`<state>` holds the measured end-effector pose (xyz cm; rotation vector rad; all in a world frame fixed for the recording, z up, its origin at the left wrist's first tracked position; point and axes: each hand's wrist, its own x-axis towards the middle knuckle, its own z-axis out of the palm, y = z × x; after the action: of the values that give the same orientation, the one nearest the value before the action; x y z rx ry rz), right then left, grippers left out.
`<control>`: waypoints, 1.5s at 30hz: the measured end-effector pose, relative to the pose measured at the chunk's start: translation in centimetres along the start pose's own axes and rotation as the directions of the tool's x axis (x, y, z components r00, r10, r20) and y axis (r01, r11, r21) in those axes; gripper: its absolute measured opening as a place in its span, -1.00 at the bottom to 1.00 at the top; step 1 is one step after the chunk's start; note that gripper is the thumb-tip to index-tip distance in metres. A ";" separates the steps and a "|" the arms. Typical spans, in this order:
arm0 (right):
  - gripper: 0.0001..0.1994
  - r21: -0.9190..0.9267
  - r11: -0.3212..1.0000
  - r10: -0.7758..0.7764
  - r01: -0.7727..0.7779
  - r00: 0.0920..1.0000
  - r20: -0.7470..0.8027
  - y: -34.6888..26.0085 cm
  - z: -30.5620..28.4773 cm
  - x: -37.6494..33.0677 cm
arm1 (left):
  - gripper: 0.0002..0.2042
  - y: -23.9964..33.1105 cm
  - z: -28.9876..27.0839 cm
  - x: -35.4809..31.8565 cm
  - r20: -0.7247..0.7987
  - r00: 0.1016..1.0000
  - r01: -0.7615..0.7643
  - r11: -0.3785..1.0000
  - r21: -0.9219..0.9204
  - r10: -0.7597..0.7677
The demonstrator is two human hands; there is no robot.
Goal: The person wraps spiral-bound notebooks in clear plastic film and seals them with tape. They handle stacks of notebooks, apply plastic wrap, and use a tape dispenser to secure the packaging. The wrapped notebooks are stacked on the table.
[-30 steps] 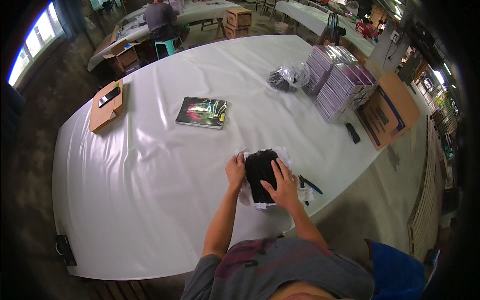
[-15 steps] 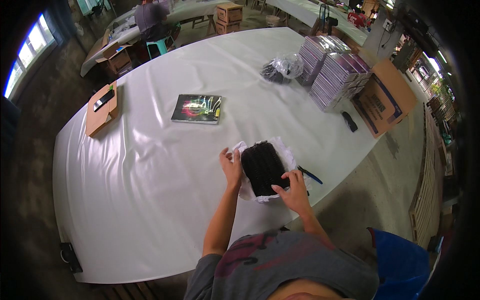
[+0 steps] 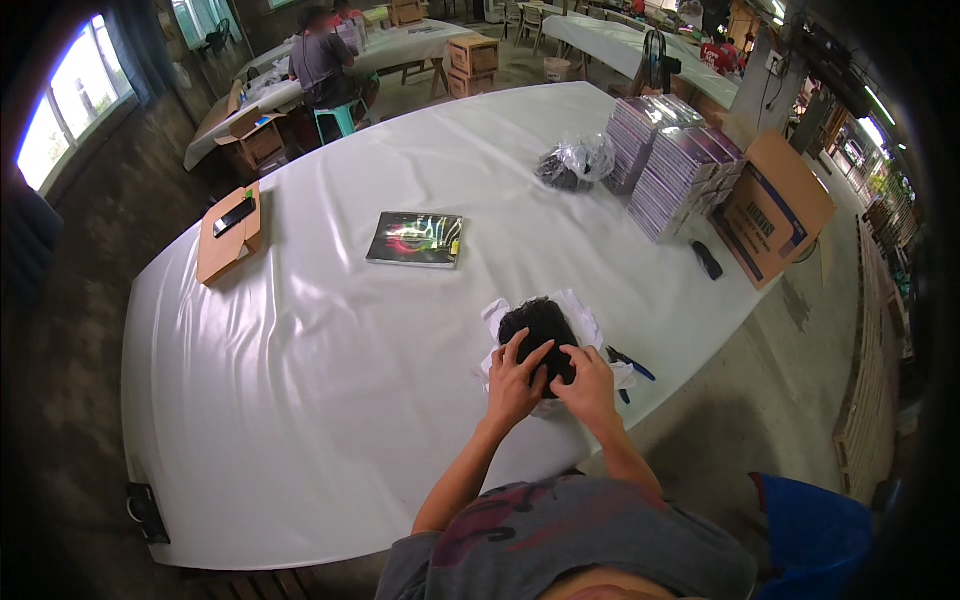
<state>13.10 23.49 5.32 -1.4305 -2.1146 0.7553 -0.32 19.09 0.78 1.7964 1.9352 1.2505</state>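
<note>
A dark, bristly black bundle (image 3: 540, 322) lies on crumpled white paper (image 3: 583, 318) near the table's right front edge. My left hand (image 3: 515, 385) rests over its near left part, fingers spread apart. At the near right side my right hand (image 3: 588, 385) touches the bundle with bent fingers, thumb and forefinger apart. Both hands cover the near part of the bundle, and its exact kind is unclear. Blue-handled pliers (image 3: 637, 370) lie beside the paper, just right of my right hand.
On the white-covered table (image 3: 300, 430) are a glossy dark booklet (image 3: 415, 240), a phone (image 3: 235, 216) on a flat carton (image 3: 228, 250), a plastic bag (image 3: 578, 162), stacked thin packs (image 3: 672, 165), a black object (image 3: 706, 260) and an open carton (image 3: 765, 215). Beyond it sits a person (image 3: 325, 70).
My left hand has moved right from the paper's edge onto the bundle. My right hand stays at its near right side. The view has shifted, so the table things appear lower.
</note>
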 end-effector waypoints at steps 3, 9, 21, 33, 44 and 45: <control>-0.70 0.054 0.997 -0.053 0.054 0.998 -0.030 0.7 0.1 0.2 | -0.55 0.6 -1.1 0.3 0.129 0.992 -0.003 0.998 0.055 -0.004; -0.76 -0.049 0.998 0.042 -0.036 0.991 0.126 0.7 -2.4 0.8 | -0.61 0.4 -0.8 0.6 0.190 0.982 -0.014 0.998 0.055 0.004; -0.60 -0.055 0.997 -0.062 0.063 0.998 0.034 -0.7 -2.0 0.7 | -0.48 1.8 -1.1 0.5 0.173 0.977 -0.139 0.986 0.086 0.123; -0.78 0.637 0.721 -0.105 0.273 0.952 -0.288 -2.1 -1.6 3.3 | -0.77 1.8 -1.7 6.1 -0.198 0.971 -0.184 0.947 -0.263 0.134; -0.73 0.653 0.695 -0.099 0.302 0.939 -0.330 -2.3 -1.1 4.3 | -0.79 1.3 -0.9 5.9 -0.198 0.974 -0.155 0.957 -0.245 0.107; -0.74 0.640 0.706 -0.104 0.302 0.939 -0.328 -2.3 -1.0 4.4 | -0.79 1.4 -0.9 5.9 -0.195 0.975 -0.151 0.961 -0.234 0.105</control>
<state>10.73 27.09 7.97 -0.8103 -1.4952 1.0396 -1.27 23.84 4.44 1.7562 1.6771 1.6699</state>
